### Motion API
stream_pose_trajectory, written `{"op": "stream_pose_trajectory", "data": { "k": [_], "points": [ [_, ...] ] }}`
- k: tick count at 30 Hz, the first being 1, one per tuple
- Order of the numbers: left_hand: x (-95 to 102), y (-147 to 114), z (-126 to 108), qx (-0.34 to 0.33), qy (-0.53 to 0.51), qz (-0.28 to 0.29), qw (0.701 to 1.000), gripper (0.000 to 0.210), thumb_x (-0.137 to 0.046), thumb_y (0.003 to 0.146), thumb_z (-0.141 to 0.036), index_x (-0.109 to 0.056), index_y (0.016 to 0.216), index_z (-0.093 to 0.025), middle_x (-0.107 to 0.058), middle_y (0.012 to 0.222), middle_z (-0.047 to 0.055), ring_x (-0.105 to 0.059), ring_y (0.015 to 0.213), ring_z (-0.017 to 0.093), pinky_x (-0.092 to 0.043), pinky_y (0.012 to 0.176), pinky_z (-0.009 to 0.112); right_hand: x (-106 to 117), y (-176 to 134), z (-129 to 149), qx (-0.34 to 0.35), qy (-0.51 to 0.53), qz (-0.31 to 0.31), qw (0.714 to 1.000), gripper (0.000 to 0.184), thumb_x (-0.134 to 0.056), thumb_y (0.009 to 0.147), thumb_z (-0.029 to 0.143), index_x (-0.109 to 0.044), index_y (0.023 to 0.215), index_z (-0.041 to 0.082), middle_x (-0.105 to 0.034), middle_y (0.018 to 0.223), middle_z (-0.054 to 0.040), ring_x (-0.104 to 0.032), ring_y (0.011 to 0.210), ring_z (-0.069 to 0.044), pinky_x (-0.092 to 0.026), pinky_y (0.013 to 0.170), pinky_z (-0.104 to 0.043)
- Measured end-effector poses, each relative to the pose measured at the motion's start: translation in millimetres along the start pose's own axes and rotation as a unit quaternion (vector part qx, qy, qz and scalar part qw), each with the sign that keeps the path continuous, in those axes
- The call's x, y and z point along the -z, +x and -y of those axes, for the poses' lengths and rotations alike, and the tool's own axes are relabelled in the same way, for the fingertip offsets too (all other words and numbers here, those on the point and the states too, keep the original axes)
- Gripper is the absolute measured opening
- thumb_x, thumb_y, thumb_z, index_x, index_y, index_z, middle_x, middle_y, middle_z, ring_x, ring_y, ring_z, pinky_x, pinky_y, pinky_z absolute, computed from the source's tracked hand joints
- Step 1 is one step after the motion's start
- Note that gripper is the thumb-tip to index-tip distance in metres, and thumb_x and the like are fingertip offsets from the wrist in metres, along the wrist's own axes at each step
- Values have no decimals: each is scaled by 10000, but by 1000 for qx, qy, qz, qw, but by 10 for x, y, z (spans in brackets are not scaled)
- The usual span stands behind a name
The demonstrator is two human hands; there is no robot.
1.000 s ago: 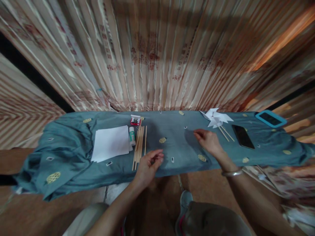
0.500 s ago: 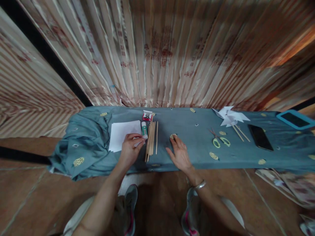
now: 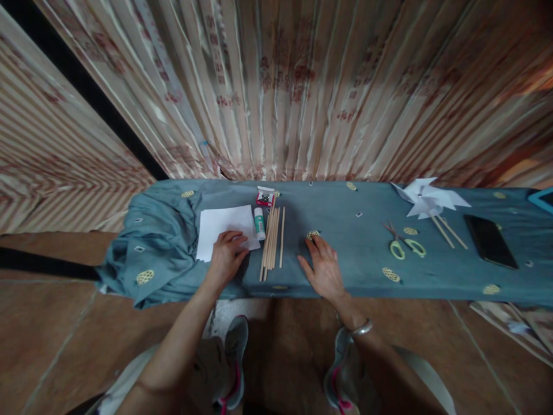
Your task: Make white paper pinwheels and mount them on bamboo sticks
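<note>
My left hand [image 3: 226, 257] rests on the lower right part of a stack of white paper sheets [image 3: 222, 222], its fingers apart and lightly bent. Just right of the paper stands a green and white glue stick [image 3: 259, 223], lying along the cloth. Several thin wooden sticks [image 3: 271, 242] lie in a bundle beside it, one slightly apart. To the right of the sticks, my right hand [image 3: 325, 270] lies on the cloth with fingers spread and nothing in it. A small red and white box [image 3: 265, 197] of metal pieces sits behind the sticks.
A blue-grey cloth [image 3: 345, 225] covers the long table. Scissors [image 3: 404, 245] with green handles lie right of my right hand. Farther right are a white paper pinwheel [image 3: 425, 199] on sticks, a black phone [image 3: 491, 241] and a blue-framed tablet [image 3: 544, 199]. A striped curtain [image 3: 294, 115] hangs behind.
My left hand has loosened from a pinch at the paper's corner and now lies on the stack. My right hand stays on the cloth. The view has shifted slightly right.
</note>
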State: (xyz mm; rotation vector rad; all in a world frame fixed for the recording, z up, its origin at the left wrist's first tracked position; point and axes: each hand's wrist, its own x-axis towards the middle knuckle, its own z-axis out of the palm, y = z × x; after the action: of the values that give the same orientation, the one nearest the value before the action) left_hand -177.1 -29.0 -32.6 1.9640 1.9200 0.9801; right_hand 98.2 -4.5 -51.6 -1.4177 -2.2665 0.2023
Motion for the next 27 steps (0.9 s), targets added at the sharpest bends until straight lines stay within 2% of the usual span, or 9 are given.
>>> {"op": "stream_pose_trajectory", "data": {
  "k": [3, 6, 11, 17, 21, 27],
  "points": [
    [-3, 1, -23, 7, -31, -9, 999, 185, -596, 769, -254, -743, 874, -217, -707, 1015, 113, -593, 1003, 296, -456, 919, 450, 4, 4, 9, -1, 3, 0, 1000, 485, -393, 944, 411, -477, 1329, 127, -461, 1395, -203, -372, 1322, -307, -340, 1034, -493],
    [3, 3, -62, 55, -76, -28, 995, 205, -562, 781, -293, -749, 836, -231, -733, 958, 95, -641, 928, 272, -476, 882, 392, -4, 7, 7, 2, -6, -2, 1000, 480, -398, 944, 403, -487, 1316, 113, -468, 1388, -208, -375, 1319, -310, -346, 1029, -486],
    [56, 20, -83, 130, -92, -66, 985, 256, -549, 762, -343, -754, 808, -196, -755, 888, 85, -679, 869, 261, -495, 829, 337, -40, 6, -18, 12, -13, -17, 1000, 482, -400, 943, 408, -482, 1322, 121, -472, 1384, -206, -384, 1309, -314, -360, 1011, -499],
    [110, 48, -57, 208, -119, -96, 966, 256, -623, 684, -377, -758, 754, -172, -761, 772, 60, -687, 730, 231, -511, 711, 297, -58, 9, -20, 15, -24, -24, 999, 477, -404, 942, 404, -508, 1294, 98, -493, 1359, -218, -400, 1293, -318, -375, 997, -495],
    [132, 64, -75, 228, -144, -109, 957, 256, -674, 629, -389, -759, 721, -165, -757, 737, 60, -681, 709, 237, -506, 683, 300, -51, 15, -6, 13, -26, -22, 999, 473, -413, 941, 395, -507, 1296, 98, -498, 1355, -215, -401, 1291, -316, -375, 998, -495],
    [185, 73, -141, 236, -181, -107, 949, 283, -651, 643, -396, -770, 740, -159, -749, 734, 35, -662, 743, 229, -486, 714, 289, -49, 17, -9, 17, -38, -22, 999, 483, -426, 938, 396, -514, 1285, 71, -502, 1350, -219, -407, 1281, -318, -377, 999, -478]
  ]
}}
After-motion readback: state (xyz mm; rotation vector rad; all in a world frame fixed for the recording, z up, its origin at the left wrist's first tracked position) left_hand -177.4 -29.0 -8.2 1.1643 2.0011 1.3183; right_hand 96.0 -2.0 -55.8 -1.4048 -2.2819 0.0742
